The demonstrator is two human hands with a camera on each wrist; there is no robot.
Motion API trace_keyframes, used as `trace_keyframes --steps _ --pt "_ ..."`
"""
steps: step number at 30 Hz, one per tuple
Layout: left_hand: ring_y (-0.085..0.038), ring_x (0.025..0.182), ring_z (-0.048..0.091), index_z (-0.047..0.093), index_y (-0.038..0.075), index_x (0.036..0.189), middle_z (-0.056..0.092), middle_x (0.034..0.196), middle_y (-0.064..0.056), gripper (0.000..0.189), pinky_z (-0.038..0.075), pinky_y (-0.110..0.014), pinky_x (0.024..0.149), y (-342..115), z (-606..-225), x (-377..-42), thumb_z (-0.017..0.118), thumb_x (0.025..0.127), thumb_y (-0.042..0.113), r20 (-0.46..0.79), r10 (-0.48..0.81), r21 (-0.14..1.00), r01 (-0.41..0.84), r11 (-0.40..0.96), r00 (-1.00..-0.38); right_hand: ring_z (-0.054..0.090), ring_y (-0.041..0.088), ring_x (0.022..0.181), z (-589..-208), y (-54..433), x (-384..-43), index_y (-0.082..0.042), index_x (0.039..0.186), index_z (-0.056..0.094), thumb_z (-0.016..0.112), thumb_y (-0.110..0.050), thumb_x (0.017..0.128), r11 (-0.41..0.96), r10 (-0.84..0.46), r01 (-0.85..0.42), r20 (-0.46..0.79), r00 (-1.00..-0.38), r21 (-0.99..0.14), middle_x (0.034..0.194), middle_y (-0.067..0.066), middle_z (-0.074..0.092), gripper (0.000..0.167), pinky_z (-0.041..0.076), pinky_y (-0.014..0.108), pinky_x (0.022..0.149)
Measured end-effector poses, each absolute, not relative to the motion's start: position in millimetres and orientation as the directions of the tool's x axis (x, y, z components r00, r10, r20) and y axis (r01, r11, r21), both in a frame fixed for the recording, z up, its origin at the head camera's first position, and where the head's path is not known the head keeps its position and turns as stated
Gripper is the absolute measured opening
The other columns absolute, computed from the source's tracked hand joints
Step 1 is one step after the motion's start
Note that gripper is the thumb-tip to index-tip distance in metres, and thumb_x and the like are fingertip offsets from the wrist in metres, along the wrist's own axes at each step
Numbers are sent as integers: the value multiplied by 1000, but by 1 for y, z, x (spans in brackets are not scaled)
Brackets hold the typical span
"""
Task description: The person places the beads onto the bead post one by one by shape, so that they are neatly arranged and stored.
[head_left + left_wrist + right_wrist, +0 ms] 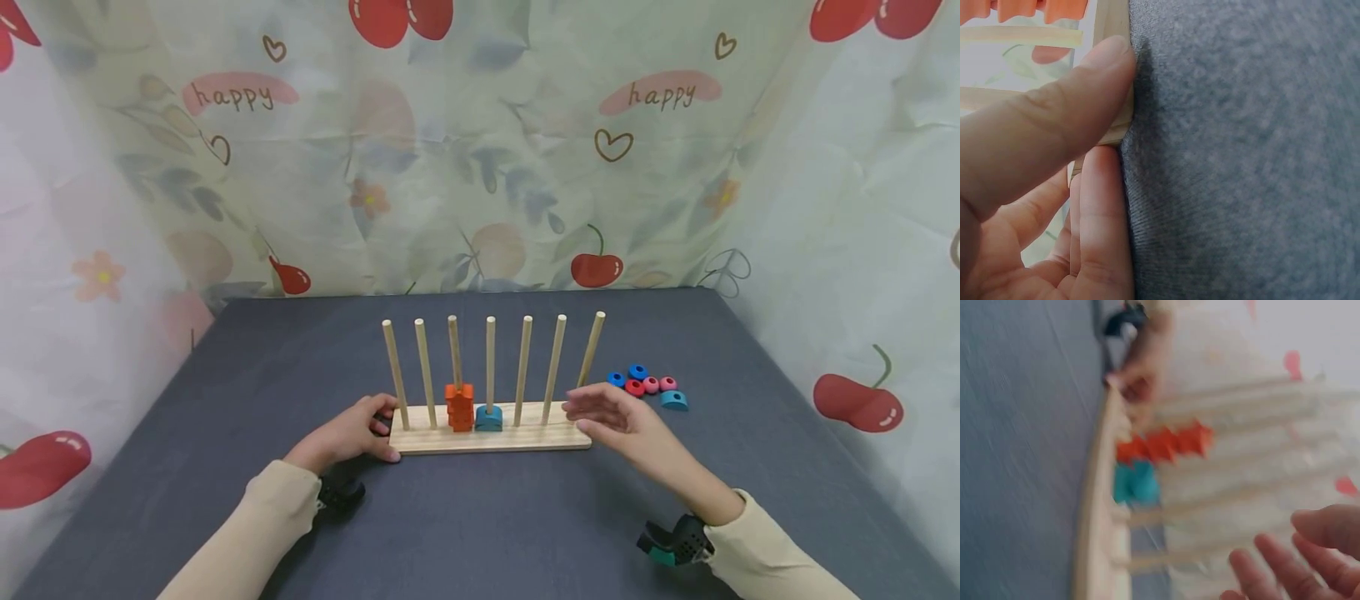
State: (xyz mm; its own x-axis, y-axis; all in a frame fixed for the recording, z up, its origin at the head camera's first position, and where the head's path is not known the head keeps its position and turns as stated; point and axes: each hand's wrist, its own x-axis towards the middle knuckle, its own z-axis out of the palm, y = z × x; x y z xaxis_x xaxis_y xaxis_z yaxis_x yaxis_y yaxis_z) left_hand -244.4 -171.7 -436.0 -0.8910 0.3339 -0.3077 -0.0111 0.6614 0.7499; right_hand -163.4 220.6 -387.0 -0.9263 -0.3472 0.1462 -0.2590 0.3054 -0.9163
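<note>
A wooden peg board (495, 444) with several upright pegs lies on the dark cloth in the head view. At its left end my left hand (352, 429) grips the corner, thumb (1094, 75) along the front edge and fingers against the end. Stacked star-edged orange beads (460, 408) sit on the third peg from the left. A half-round blue bead (489, 419) is on the peg beside them. My right hand (622, 421) hovers by the board's right end, fingers loosely extended around nothing, overlapping the base of the last peg. The right wrist view is blurred.
Right of the board lie loose beads: two round blue ones (637, 372), a red one (633, 388), pink ones (667, 383) and a half-round blue one (673, 401). A printed curtain (465, 167) surrounds the table's back and sides.
</note>
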Motion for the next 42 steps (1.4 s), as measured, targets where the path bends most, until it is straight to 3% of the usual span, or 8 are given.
trace_keyframes --steps 4,8,11,14,17,20,27,42 --pt "-26 107 53 48 4 132 43 123 -15 74 48 -39 87 -172 -436 -245 87 69 10 -309 331 748 -12 664 -892 65 6 103 -382 249 -169 3 123 55 59 -8 96 335 -228 -377 314 -922 -863 116 15 65 29 52 20 84" --pt "-27 106 53 48 4 132 44 123 -15 74 48 -39 87 -171 -436 -245 87 69 10 -303 334 751 -8 661 -892 61 -2 103 -383 280 -178 0 127 53 57 -11 97 401 -72 -387 393 -917 -830 116 -3 65 31 49 14 83" --pt "-27 106 53 48 3 131 44 123 -16 74 48 -38 87 -171 -436 -244 87 69 9 -302 339 756 -8 654 -891 58 1 109 -388 300 -184 -2 132 50 57 -19 98 481 29 -317 376 -926 -818 124 2 61 39 45 8 84" --pt "-27 105 53 49 4 131 44 122 -15 73 48 -38 87 -171 -437 -244 87 69 9 -302 337 758 -10 652 -892 52 18 124 -392 315 -189 -3 140 42 56 -29 99 563 81 -196 289 -954 -803 139 16 50 51 44 10 90" --pt "-27 106 53 49 3 131 43 122 -15 73 47 -39 88 -172 -437 -245 87 69 10 -302 339 753 -4 658 -891 35 39 137 -399 326 -196 -1 148 30 55 -34 98 602 72 -83 157 -985 -794 150 25 34 64 39 34 107" --pt "-26 106 53 49 4 131 43 122 -15 73 47 -39 88 -172 -438 -245 87 69 10 -303 334 753 -10 658 -892 21 49 141 -409 333 -204 3 151 18 57 -31 98 609 22 -20 42 -999 -793 155 30 20 73 26 60 107" --pt "-27 106 53 48 3 131 43 123 -16 73 48 -39 88 -171 -435 -244 87 69 10 -303 345 753 -1 658 -888 24 54 137 -424 337 -214 6 150 19 60 -30 96 669 -75 10 -81 -994 -743 152 33 23 77 28 64 105" --pt "-26 106 52 49 4 131 43 123 -15 74 47 -39 88 -172 -436 -244 87 69 9 -307 338 761 -16 648 -890 34 55 131 -427 343 -211 10 145 28 63 -17 94 688 -110 -28 -66 -992 -725 145 36 33 67 35 61 101"
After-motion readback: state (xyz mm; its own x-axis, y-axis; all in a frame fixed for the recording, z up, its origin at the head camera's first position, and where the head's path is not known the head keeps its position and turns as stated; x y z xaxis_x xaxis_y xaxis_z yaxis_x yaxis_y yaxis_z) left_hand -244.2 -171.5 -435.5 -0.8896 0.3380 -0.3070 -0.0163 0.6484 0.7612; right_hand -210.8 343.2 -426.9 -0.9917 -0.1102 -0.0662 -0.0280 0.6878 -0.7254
